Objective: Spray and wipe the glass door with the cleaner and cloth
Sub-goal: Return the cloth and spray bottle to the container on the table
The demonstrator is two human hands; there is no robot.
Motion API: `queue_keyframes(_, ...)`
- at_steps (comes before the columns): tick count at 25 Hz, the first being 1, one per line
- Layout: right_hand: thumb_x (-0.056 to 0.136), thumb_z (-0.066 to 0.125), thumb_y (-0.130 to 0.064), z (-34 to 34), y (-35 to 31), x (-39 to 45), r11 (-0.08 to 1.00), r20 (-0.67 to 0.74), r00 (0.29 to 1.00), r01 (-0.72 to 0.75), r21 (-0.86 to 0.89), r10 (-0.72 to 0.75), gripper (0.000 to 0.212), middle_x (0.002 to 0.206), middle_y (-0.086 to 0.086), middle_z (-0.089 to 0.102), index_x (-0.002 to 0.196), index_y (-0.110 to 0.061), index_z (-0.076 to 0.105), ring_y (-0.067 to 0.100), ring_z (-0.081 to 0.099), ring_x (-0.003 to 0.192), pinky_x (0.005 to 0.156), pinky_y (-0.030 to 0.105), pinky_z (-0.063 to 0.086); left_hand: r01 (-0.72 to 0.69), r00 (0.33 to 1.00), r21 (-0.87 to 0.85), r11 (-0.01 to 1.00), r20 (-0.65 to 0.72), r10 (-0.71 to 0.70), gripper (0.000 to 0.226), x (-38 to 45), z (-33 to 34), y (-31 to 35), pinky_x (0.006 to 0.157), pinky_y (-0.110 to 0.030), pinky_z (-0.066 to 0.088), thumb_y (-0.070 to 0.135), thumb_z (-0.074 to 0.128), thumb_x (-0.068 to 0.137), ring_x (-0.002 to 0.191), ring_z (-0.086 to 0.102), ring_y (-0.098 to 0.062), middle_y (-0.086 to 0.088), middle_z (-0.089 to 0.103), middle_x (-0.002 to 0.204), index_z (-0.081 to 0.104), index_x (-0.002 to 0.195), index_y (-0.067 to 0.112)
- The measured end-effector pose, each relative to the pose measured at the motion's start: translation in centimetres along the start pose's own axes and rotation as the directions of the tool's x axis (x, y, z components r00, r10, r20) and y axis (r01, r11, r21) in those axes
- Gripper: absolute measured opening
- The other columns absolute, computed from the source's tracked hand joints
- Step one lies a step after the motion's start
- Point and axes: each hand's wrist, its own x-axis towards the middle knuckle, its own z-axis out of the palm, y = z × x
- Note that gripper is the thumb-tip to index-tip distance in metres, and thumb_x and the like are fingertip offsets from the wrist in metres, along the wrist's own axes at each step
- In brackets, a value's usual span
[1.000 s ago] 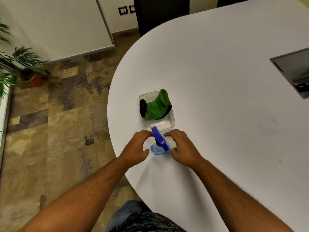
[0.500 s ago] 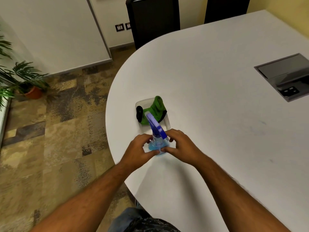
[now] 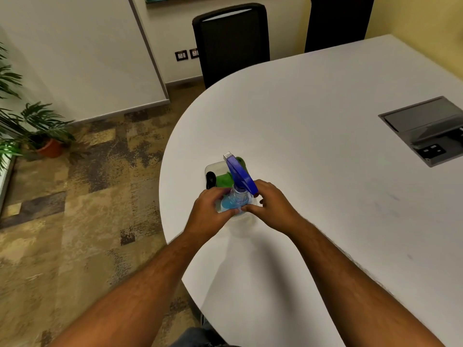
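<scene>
Both hands, left hand (image 3: 209, 212) and right hand (image 3: 271, 205), close their grip around the clear spray bottle of blue cleaner (image 3: 236, 200) at the white bench (image 3: 313, 151) edge. Behind it, the green cloth (image 3: 224, 179) sits in a clear plastic tray (image 3: 210, 167). A loose hold could likely tip the top-heavy bottle onto the tray.

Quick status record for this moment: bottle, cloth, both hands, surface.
spray bottle: upright, blue liquid, blue trigger head, held over the table edge
left hand: gripping the bottle's left side
right hand: gripping the bottle's right side
green cloth: in a clear tray behind the bottle, not held
surface: white table
glass door: not clearly identifiable
</scene>
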Motion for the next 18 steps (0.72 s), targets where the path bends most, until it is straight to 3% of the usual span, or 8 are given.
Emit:
queue_keyframes(3, 0.094, 0.081, -0.027, 1.3, 1.0, 1.3, 0.999, -0.01, 1.0, -0.023, -0.033, 0.023, 0.051, 0.138, 0.002, 0.069, 0.142, -0.02, 0.064, 0.019, 0.058, 0.12, 0.094, 0.033, 0.053, 0.023, 0.999, -0.002, 1.0, -0.03, -0.023, 0.056, 0.8, 0.9, -1.0, 0.097, -0.036, 0.058, 0.027, 0.09, 0.082, 0.115, 0.062, -0.016, 0.008, 0.069, 0.119, 0.067, 0.132, 0.02)
queue_keyframes(8, 0.098, 0.076, -0.032, 4.0, 3.1, 2.3, 0.991, -0.01, 0.991, -0.133, -0.024, 0.133, 0.051, 0.142, 0.005, 0.068, 0.145, -0.018, 0.062, 0.023, 0.062, 0.126, 0.101, 0.03, 0.048, 0.114, 0.993, 0.07, 0.991, -0.046, -0.111, 0.052, 1.9, 2.8, -2.6, 0.097, -0.042, 0.062, 0.033, 0.089, 0.082, 0.111, 0.072, -0.021, -0.003, 0.077, 0.122, 0.07, 0.129, 0.02)
queue_keyframes(11, 0.103, 0.069, -0.037, 5.4, 4.4, 2.6, 0.983, 0.011, 0.983, -0.185, -0.018, 0.185, 0.047, 0.143, 0.006, 0.068, 0.146, -0.017, 0.063, 0.025, 0.064, 0.129, 0.107, 0.037, 0.052, 0.162, 0.987, 0.097, 0.982, -0.026, -0.16, 0.047, 2.2, 3.9, -3.2, 0.098, -0.041, 0.061, 0.03, 0.087, 0.086, 0.109, 0.073, -0.024, -0.005, 0.078, 0.12, 0.071, 0.128, 0.018)
queue_keyframes(15, 0.108, 0.062, -0.032, 6.3, 5.5, 2.3, 0.974, -0.019, 0.975, -0.219, 0.047, 0.221, 0.041, 0.143, 0.007, 0.068, 0.146, -0.018, 0.061, 0.023, 0.065, 0.126, 0.106, 0.032, 0.05, 0.194, 0.981, 0.052, 0.98, 0.022, -0.195, 0.049, 2.3, 4.9, -3.8, 0.105, -0.047, 0.058, 0.025, 0.08, 0.092, 0.118, 0.071, -0.026, -0.004, 0.076, 0.13, 0.065, 0.138, 0.022)
queue_keyframes(18, 0.109, 0.059, -0.029, 6.0, 5.7, 2.2, 0.974, -0.002, 0.977, -0.215, 0.068, 0.215, 0.041, 0.147, 0.006, 0.065, 0.149, -0.019, 0.058, 0.017, 0.062, 0.127, 0.113, 0.037, 0.051, 0.173, 0.984, 0.084, 0.981, 0.017, -0.175, 0.054, 2.2, 5.0, -3.9, 0.105, -0.045, 0.059, 0.021, 0.079, 0.093, 0.12, 0.069, -0.025, -0.005, 0.073, 0.135, 0.061, 0.144, 0.022)
